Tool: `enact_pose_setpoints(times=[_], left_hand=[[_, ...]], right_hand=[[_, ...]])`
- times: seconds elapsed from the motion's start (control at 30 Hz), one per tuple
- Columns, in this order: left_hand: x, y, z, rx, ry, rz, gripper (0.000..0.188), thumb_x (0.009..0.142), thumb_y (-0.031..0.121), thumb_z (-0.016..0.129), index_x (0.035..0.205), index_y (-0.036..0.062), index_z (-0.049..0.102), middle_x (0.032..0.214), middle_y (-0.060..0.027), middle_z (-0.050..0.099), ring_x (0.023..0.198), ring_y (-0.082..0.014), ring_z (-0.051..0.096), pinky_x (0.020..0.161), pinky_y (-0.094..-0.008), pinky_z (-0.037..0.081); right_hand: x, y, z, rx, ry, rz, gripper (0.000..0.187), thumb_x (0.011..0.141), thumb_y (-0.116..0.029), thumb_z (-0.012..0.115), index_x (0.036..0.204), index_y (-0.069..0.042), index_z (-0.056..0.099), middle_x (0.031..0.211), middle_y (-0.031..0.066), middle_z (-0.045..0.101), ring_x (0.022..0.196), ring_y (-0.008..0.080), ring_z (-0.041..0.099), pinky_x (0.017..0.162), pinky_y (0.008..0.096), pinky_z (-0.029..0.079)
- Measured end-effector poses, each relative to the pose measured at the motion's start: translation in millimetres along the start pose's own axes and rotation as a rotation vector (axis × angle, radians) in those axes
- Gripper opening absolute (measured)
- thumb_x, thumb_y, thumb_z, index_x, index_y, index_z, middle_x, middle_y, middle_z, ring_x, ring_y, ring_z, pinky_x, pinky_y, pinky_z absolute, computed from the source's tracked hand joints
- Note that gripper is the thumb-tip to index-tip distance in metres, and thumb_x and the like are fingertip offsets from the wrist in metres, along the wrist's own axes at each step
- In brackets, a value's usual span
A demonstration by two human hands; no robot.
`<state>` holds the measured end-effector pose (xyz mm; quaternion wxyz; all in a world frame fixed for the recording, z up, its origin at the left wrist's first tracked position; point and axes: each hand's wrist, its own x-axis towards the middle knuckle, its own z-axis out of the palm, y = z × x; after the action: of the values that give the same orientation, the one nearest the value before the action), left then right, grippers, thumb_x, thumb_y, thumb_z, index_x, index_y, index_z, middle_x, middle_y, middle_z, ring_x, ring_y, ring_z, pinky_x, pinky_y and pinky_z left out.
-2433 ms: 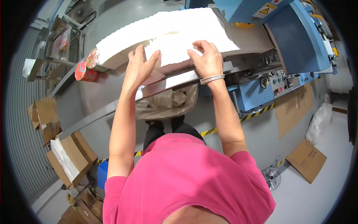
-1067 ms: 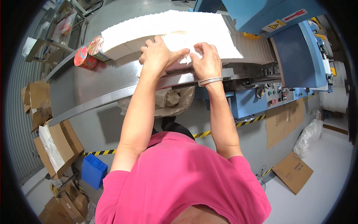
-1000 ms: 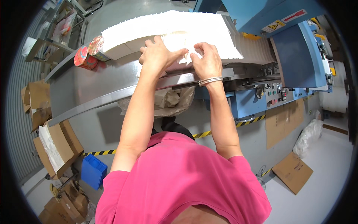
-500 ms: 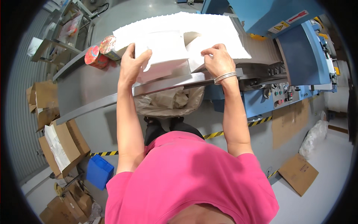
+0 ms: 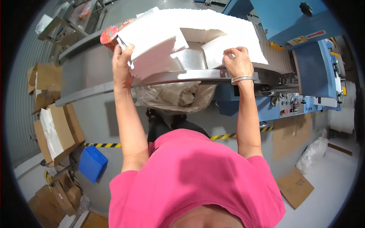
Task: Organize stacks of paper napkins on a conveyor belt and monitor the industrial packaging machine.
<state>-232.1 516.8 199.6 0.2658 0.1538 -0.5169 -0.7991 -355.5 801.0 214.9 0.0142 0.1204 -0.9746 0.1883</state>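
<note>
A long row of white paper pieces [image 5: 228, 28], packed on edge, curves along the metal table [image 5: 81, 74]. My left hand [image 5: 122, 66] grips the near left end of a white paper stack [image 5: 156, 45], thumb on top and fingers beneath. To the right, my right hand [image 5: 240, 64], with silver bangles at its wrist, is closed with curled fingers against a second white paper stack [image 5: 215, 51]. What lies in those fingertips is too hidden to tell. Bare metal shows in a gap between the two stacks. A red patterned roll [image 5: 109, 36] stands beyond my left hand, partly covered by paper.
A blue machine [image 5: 313, 68] with a button panel [image 5: 291, 104] stands at the right. Below the table edge hangs a plastic-lined bin [image 5: 178, 98] with crumpled paper. Cardboard boxes [image 5: 61, 131] and a blue folder-like item [image 5: 92, 163] sit at the left.
My left hand has moved left with its paper stack, widening the gap and covering more of the patterned rolls. My right hand has shifted slightly right. The view has shifted a little too.
</note>
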Motion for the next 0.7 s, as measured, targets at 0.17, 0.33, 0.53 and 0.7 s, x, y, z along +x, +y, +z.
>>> enact_pose_setpoints(times=[0.17, 0.33, 0.53, 0.7], left_hand=[[-18.8, 21.3, -20.6, -0.017, 0.056, 0.014, 0.050, 0.078, 0.020, 0.064, 0.120, -0.0004, 0.045, 0.106, -0.0093, 0.057, 0.094, -0.0148, 0.056, 0.080, -0.0291, 0.046], [-77.6, 24.1, -82.6, -0.141, -0.069, -0.259, 0.069, 0.071, 0.026, 0.059, 0.127, -0.0080, 0.039, 0.115, -0.0185, 0.055, 0.104, -0.0258, 0.057, 0.090, -0.0343, 0.046], [-126.5, -97.5, -171.2, -0.123, 0.185, -0.849, 0.044, 0.082, 0.023, 0.058, 0.119, 0.0001, 0.053, 0.106, -0.0091, 0.061, 0.092, -0.0169, 0.061, 0.082, -0.0302, 0.049], [-104.8, -195.4, -129.3, -0.219, 0.054, -0.915, 0.033, 0.094, 0.025, 0.043, 0.112, -0.0001, 0.055, 0.108, -0.0120, 0.062, 0.097, -0.0227, 0.061, 0.086, -0.0367, 0.050]], right_hand=[[1.1, -1.2, 7.5, -0.024, 0.064, -0.008, 0.023, 0.075, -0.021, 0.057, 0.095, -0.017, 0.069, 0.117, 0.0109, 0.052, 0.096, 0.0318, 0.059, 0.084, 0.0411, 0.047], [4.3, 9.1, 9.3, -0.057, 0.106, -0.065, 0.026, 0.074, -0.026, 0.057, 0.095, -0.017, 0.069, 0.119, 0.0142, 0.052, 0.097, 0.0347, 0.059, 0.086, 0.0421, 0.046], [5.3, 6.5, 15.0, -0.013, 0.134, -0.093, 0.028, 0.071, -0.024, 0.056, 0.095, -0.018, 0.070, 0.115, 0.0121, 0.054, 0.097, 0.0328, 0.059, 0.086, 0.0422, 0.046], [5.7, 17.3, 12.2, -0.041, 0.130, -0.077, 0.028, 0.074, -0.030, 0.060, 0.096, -0.018, 0.071, 0.119, 0.0129, 0.053, 0.103, 0.0297, 0.057, 0.088, 0.0406, 0.046]])
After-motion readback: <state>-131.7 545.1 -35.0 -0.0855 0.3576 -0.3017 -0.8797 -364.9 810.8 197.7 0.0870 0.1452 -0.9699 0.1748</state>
